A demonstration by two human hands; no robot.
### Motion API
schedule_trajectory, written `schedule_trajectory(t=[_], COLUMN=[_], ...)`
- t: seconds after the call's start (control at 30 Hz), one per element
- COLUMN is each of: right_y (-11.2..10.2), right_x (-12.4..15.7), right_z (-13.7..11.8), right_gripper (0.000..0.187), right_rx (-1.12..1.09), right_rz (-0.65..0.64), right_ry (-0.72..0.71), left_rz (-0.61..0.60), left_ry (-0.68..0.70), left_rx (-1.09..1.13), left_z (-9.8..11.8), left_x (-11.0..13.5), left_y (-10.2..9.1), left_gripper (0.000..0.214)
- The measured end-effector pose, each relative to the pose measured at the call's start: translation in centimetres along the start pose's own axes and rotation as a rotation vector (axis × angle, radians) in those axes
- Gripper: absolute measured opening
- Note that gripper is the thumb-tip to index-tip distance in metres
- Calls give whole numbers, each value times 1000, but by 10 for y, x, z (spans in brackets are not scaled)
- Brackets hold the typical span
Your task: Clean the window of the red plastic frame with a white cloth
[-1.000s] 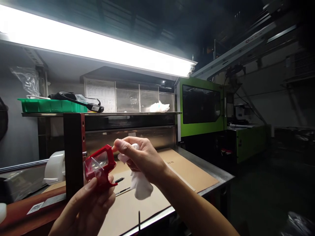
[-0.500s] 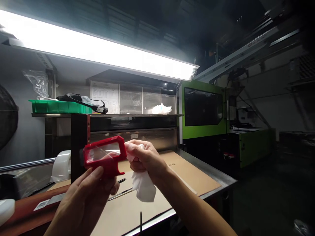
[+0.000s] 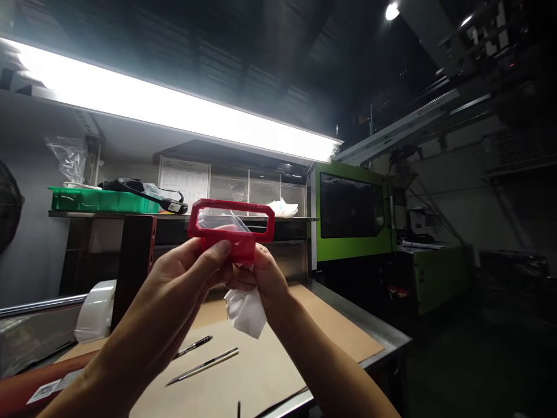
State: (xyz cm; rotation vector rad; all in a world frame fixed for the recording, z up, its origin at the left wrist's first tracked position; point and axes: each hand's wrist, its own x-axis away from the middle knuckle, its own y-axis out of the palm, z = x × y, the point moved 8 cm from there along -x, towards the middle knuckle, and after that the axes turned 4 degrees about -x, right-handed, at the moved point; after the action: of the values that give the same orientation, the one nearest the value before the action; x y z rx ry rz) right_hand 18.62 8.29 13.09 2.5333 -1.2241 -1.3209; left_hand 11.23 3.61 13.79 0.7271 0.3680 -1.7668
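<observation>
Red frame (image 3: 243,247) is being held up above the cardboard (image 3: 256,374), its long window facing the camera — the left hand (image 3: 185,267) is gripping it, thumb in front, while the right hand's (image 3: 270,278) curled fingers are clutching white cloth (image 3: 246,313) against its underside.

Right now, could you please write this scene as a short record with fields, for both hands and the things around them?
Left hand: holds red frame near its lower part, thumb on the near side
Right hand: holds white cloth, below the frame; contact with the frame unclear
On the bench: pen, slim tool
On the shelf: green tray
Background right: green machine
</observation>
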Motion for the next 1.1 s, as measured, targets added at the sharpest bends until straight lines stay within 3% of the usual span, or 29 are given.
schedule_trajectory(t=[0.2,0.43,0.87,1.1], right_y=[12,31,42,38], right_x=[-14,-28,-26,-28], right_z=[-21,-47,-55,-52], right_gripper=[34,32,36,37], right_rx=[58,82,148,122], right_rz=[-95,-139,-157,-159], right_ry=[-54,-104,-136,-126], left_rz=[-58,-13,14,-1], left_ry=[116,213,218,216], left_rx=[-24,-30,-23,-26], left_z=[25,55,64,64], left_x=[-10,-16,-12,-11], left_y=[9,16,17,18], left_gripper=[17,22,20,23])
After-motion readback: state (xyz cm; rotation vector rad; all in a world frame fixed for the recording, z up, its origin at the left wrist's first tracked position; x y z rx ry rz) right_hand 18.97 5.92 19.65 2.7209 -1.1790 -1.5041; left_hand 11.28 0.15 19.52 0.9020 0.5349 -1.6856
